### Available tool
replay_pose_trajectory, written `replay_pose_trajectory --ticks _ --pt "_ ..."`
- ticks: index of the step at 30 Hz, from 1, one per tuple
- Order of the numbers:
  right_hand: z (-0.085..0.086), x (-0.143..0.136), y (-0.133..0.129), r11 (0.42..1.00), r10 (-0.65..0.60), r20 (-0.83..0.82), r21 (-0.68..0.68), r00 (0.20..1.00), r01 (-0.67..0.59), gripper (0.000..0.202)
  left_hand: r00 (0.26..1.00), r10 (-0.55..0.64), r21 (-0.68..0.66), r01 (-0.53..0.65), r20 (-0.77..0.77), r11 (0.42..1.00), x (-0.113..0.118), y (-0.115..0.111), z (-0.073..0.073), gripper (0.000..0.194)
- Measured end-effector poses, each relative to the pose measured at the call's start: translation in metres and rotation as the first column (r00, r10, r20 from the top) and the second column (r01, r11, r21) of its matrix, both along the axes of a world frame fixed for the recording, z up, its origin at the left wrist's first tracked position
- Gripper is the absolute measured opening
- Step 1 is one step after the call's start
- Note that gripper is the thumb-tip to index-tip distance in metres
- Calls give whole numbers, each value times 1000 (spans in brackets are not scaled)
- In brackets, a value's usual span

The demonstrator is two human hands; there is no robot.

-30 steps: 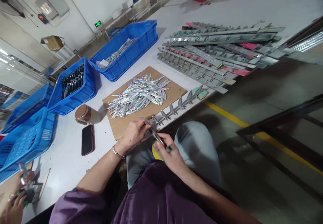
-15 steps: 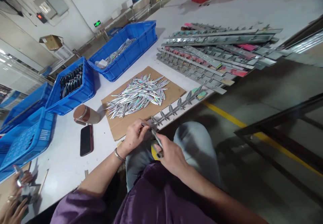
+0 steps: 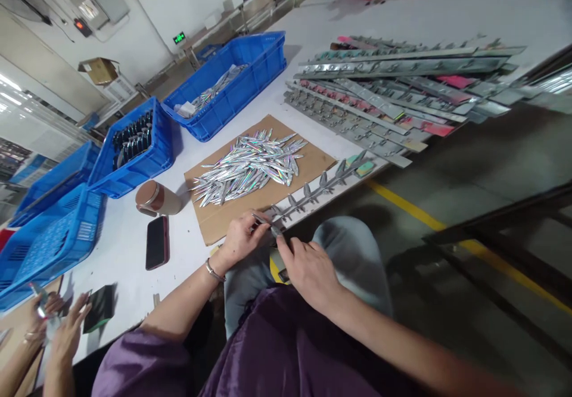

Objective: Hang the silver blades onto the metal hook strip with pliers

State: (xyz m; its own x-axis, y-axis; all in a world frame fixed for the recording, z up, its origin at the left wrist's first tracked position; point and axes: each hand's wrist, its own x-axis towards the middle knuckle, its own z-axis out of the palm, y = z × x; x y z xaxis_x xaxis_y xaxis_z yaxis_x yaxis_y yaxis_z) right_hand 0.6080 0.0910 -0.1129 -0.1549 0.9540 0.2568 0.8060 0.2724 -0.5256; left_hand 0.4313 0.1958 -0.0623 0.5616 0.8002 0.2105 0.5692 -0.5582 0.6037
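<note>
My left hand (image 3: 243, 236) is closed in a pinch on a slim silvery piece (image 3: 259, 218), at the near edge of a cardboard sheet (image 3: 205, 224). My right hand (image 3: 310, 269) wraps round a grey metal hand tool (image 3: 277, 231), whose tip is close to the left fingertips; my fingers cover most of it, and its kind is unclear. A heap of shiny, pointed, leaf-shaped pieces (image 3: 250, 167) lies on the cardboard. Beside my hands, a metal strip (image 3: 308, 201) along the table edge carries several grey leaf-shaped pieces standing upright.
Stacked metal strips (image 3: 379, 87) lie at the right. Blue crates (image 3: 232, 99) line the far left side. A brown cup (image 3: 158, 199) and a phone (image 3: 157, 243) sit left of the cardboard. Another person's hands (image 3: 67, 325) work at lower left.
My right hand has turned over the tool, so less of it shows. My left hand keeps its pinch. The other person's hands have moved apart, beside a dark box. The view has shifted slightly.
</note>
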Motion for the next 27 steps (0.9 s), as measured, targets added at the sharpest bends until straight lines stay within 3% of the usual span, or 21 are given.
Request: replay_pose_trajectory --ticks 2,4,5,7,9,10,12,15,18,20,22,24,27 --pt "-4 -3 1 999 -3 -38 -34 999 2 42 1000 -7 5 6 7 1000 0 0 0 16" --pt "-12 -5 2 994 -39 -311 -106 950 6 34 1000 -13 11 13 12 1000 1 -2 0 14" --pt "-17 -6 3 988 -73 -498 -156 864 -6 32 1000 -12 13 12 11 1000 2 -3 0 13" --pt "-26 -7 4 961 -177 -825 -264 537 -87 29 1000 -8 15 7 9 1000 3 -6 0 12" --pt "-31 -7 6 920 -290 -944 -320 156 -228 31 1000 -13 16 12 13 1000 2 -7 3 13" --pt "-32 -7 7 900 -332 -943 -322 18 -295 32 999 -33 -2 33 14 999 0 -6 6 14" --pt "-31 -7 8 876 -381 -916 -316 -124 -364 35 992 -128 -106 127 -1 986 -6 5 18 16" --pt "-27 -9 7 870 -412 -900 -342 -142 -356 36 974 -210 -234 186 -84 954 -16 40 41 18" --pt "-24 -12 4 868 -440 -889 -383 -131 -315 38 946 69 17 -67 -316 998 -18 86 55 20" --pt "-22 -16 3 866 -456 -881 -406 -128 -292 40 826 227 192 -147 -516 970 -13 112 56 24" --pt "-20 -19 1 866 -462 -878 -415 -126 -280 42 715 272 254 -135 -644 958 -5 130 54 23" --pt "-19 -21 2 867 -460 -880 -416 -116 -274 44 679 270 269 -111 -683 957 4 138 50 20" --pt "-19 -24 4 873 -450 -888 -416 -95 -254 44 681 274 305 -78 -679 949 11 142 46 20"
